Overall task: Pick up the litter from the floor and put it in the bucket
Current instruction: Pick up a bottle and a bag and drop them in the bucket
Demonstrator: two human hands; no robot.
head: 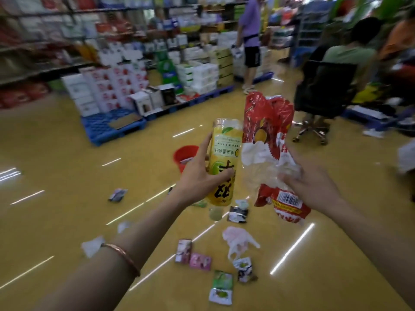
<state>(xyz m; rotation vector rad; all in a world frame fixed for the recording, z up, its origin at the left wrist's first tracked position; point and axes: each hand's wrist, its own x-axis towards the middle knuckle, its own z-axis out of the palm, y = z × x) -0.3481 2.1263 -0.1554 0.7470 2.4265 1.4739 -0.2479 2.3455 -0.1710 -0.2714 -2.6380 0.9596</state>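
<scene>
Litter (238, 215) is partly in hand and partly on the yellow floor (67, 153). The left hand (197, 176) has its grip wrapped round a yellow drink bottle (225, 151), held upside down with the cap end toward the floor. The thumb is on one side and the fingers curl round the other. The right hand (312, 185) has its grip closed on a crumpled red-and-clear snack bag (267, 131), fingers bunched on the clear middle part. Bottle and bag are held in the air side by side, almost touching.

The red bucket (184, 153) stands on the floor beyond the left hand, partly hidden behind it. Below the forearms lie small pieces — a pink packet (200, 261), a green sachet (221, 288), a pale pink plastic bag (238, 240) and a white tissue (92, 245). Further off, a blue pallet (107, 129) carries stacked cartons, and a black office chair (323, 90) stands to the right.
</scene>
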